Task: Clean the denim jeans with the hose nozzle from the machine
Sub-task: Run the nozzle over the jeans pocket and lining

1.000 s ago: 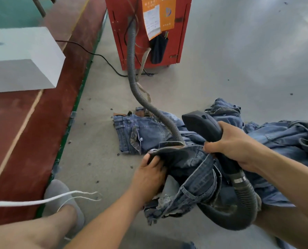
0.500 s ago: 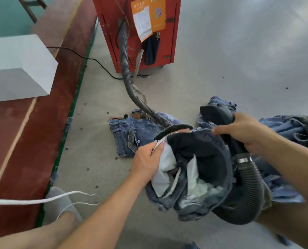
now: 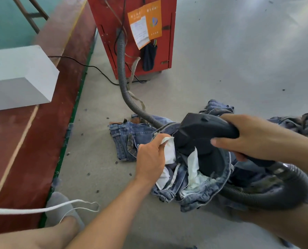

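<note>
My left hand (image 3: 152, 159) grips the waistband and a white pocket lining of the denim jeans (image 3: 191, 187), holding the waist open on the grey floor. My right hand (image 3: 253, 135) holds the black hose nozzle (image 3: 201, 130), whose mouth points down into the open waist. A grey ribbed hose (image 3: 121, 69) runs from the red machine (image 3: 131, 33) down across the floor and loops around to the nozzle under my right arm.
Another pair of jeans (image 3: 130, 139) lies flat to the left of the held pair, and more denim (image 3: 307, 123) is heaped at the right. A white block (image 3: 18, 78) sits on the red platform (image 3: 24, 141) at left. My foot (image 3: 59, 211) and a white cord (image 3: 42, 210) are at lower left.
The nozzle has swung left and down into the jeans' open waist. My left hand keeps the waistband pulled open, with the white pocket linings now showing.
</note>
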`<control>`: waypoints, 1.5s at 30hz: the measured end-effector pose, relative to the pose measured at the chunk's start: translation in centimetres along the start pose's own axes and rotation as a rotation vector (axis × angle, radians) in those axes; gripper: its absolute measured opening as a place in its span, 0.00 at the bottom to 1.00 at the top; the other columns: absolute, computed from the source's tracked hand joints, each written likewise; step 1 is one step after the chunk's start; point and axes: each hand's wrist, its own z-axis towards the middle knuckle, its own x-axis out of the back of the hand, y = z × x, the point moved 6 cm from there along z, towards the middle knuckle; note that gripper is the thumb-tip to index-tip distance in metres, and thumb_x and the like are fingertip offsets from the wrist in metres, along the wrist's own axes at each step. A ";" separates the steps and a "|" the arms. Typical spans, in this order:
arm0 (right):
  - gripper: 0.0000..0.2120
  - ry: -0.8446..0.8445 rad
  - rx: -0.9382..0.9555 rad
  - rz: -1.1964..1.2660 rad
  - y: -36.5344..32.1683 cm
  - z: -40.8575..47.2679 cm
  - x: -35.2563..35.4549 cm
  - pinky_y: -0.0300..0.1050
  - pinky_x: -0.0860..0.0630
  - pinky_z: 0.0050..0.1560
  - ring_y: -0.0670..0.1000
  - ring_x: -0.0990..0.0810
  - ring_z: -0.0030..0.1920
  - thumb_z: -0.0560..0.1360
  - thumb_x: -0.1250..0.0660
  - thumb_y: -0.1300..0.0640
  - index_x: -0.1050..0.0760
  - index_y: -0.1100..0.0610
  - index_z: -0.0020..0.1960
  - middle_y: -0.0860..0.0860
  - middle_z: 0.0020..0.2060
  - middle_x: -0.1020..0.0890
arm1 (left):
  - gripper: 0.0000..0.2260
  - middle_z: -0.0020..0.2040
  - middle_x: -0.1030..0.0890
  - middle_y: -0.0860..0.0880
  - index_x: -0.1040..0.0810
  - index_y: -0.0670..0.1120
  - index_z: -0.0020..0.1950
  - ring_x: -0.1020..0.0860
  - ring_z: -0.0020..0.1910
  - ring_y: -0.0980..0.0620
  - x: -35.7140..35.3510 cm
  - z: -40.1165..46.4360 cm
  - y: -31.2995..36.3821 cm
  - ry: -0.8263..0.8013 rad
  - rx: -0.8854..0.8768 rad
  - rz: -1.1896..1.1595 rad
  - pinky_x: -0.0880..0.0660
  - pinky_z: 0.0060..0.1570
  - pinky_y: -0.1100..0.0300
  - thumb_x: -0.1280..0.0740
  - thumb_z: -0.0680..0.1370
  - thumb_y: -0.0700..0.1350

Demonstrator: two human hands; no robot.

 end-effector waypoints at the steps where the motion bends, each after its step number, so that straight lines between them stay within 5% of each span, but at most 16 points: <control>1: 0.06 -0.018 0.005 -0.023 -0.1 0.0 -0.2 0.35 0.26 0.27 0.48 0.19 0.25 0.77 0.30 0.41 0.28 0.38 0.46 0.49 0.27 0.17 | 0.10 0.23 0.36 0.55 0.18 0.50 0.60 0.38 0.23 0.53 -0.1 0.0 -0.1 -0.004 0.009 -0.012 0.38 0.38 0.55 0.38 0.85 0.43; 8: 0.05 -0.137 0.025 0.008 -0.1 0.8 -0.2 0.38 0.23 0.31 0.52 0.19 0.26 0.78 0.29 0.47 0.24 0.42 0.51 0.52 0.27 0.17 | 0.11 0.23 0.35 0.55 0.17 0.52 0.59 0.37 0.24 0.53 -0.2 0.2 -0.3 -0.004 0.033 -0.043 0.38 0.41 0.54 0.38 0.85 0.41; 13: 0.07 -0.117 0.093 0.049 -1.3 1.9 -1.1 0.36 0.25 0.28 0.50 0.19 0.26 0.78 0.27 0.47 0.25 0.43 0.45 0.50 0.28 0.17 | 0.12 0.26 0.30 0.58 0.17 0.50 0.63 0.30 0.26 0.46 -0.6 0.0 0.1 -0.036 0.000 0.020 0.29 0.42 0.50 0.36 0.84 0.38; 18: 0.06 -0.048 0.055 0.107 0.3 2.2 1.2 0.37 0.23 0.30 0.51 0.20 0.25 0.77 0.28 0.47 0.24 0.40 0.45 0.55 0.28 0.17 | 0.10 0.23 0.34 0.56 0.17 0.51 0.59 0.36 0.24 0.55 -0.2 0.0 -0.5 -0.027 0.037 -0.003 0.27 0.43 0.47 0.37 0.85 0.43; 24: 0.06 -0.230 0.069 0.119 -0.5 2.1 -1.8 0.41 0.22 0.32 0.50 0.20 0.26 0.78 0.27 0.47 0.24 0.42 0.47 0.51 0.28 0.17 | 0.14 0.25 0.30 0.60 0.17 0.51 0.64 0.30 0.24 0.57 -0.5 0.1 0.1 -0.045 0.002 -0.021 0.31 0.37 0.59 0.36 0.83 0.38; 26: 0.07 -0.151 0.099 0.123 -1.2 2.5 -1.7 0.39 0.22 0.32 0.49 0.19 0.27 0.78 0.27 0.47 0.23 0.46 0.49 0.51 0.29 0.17 | 0.15 0.25 0.31 0.58 0.18 0.52 0.65 0.31 0.25 0.57 -0.7 -0.2 0.1 -0.061 -0.013 -0.004 0.37 0.32 0.69 0.36 0.83 0.38; 28: 0.08 -0.021 0.081 0.149 -1.0 2.8 -0.4 0.36 0.22 0.32 0.50 0.19 0.27 0.78 0.27 0.47 0.23 0.50 0.49 0.53 0.29 0.17 | 0.11 0.25 0.30 0.56 0.17 0.52 0.61 0.30 0.25 0.58 -0.7 -0.3 -0.7 -0.070 0.011 0.014 0.39 0.30 0.68 0.36 0.84 0.41; 33: 0.12 0.243 -0.144 0.390 3.2 2.6 1.3 0.36 0.27 0.24 0.50 0.23 0.22 0.75 0.23 0.54 0.23 0.59 0.41 0.55 0.24 0.20 | 0.10 0.39 0.19 0.46 0.19 0.46 0.55 0.23 0.40 0.45 -0.4 -0.2 -3.3 -0.026 0.236 -0.142 0.27 0.44 0.48 0.39 0.86 0.45; 36: 0.15 0.247 -0.302 0.450 5.5 2.9 -0.2 0.41 0.24 0.27 0.50 0.22 0.25 0.70 0.17 0.54 0.20 0.61 0.45 0.54 0.26 0.20 | 0.13 0.40 0.21 0.42 0.22 0.42 0.48 0.28 0.37 0.48 -0.4 -0.2 -4.5 0.005 0.332 -0.164 0.31 0.40 0.51 0.40 0.86 0.46; 40: 0.20 0.235 -0.405 0.354 7.1 3.9 -2.9 0.42 0.22 0.27 0.49 0.19 0.25 0.65 0.14 0.49 0.19 0.62 0.43 0.53 0.27 0.16 | 0.14 0.36 0.25 0.49 0.25 0.40 0.45 0.31 0.35 0.54 -0.5 -0.1 -5.1 0.033 0.407 -0.182 0.34 0.35 0.63 0.41 0.86 0.46; 42: 0.20 0.191 -0.431 0.238 7.2 4.5 -4.3 0.43 0.23 0.32 0.50 0.18 0.25 0.66 0.16 0.48 0.18 0.64 0.37 0.55 0.26 0.16 | 0.15 0.34 0.28 0.53 0.27 0.43 0.42 0.32 0.34 0.55 -0.6 -0.3 -5.1 0.042 0.429 -0.200 0.35 0.36 0.60 0.41 0.86 0.46; 45: 0.12 0.208 -0.462 0.196 7.5 5.3 -5.0 0.44 0.21 0.33 0.54 0.19 0.27 0.70 0.22 0.59 0.19 0.66 0.34 0.57 0.27 0.16 | 0.17 0.31 0.30 0.56 0.32 0.49 0.37 0.34 0.31 0.58 -0.5 -0.6 -5.3 0.051 0.441 -0.217 0.37 0.35 0.56 0.41 0.86 0.47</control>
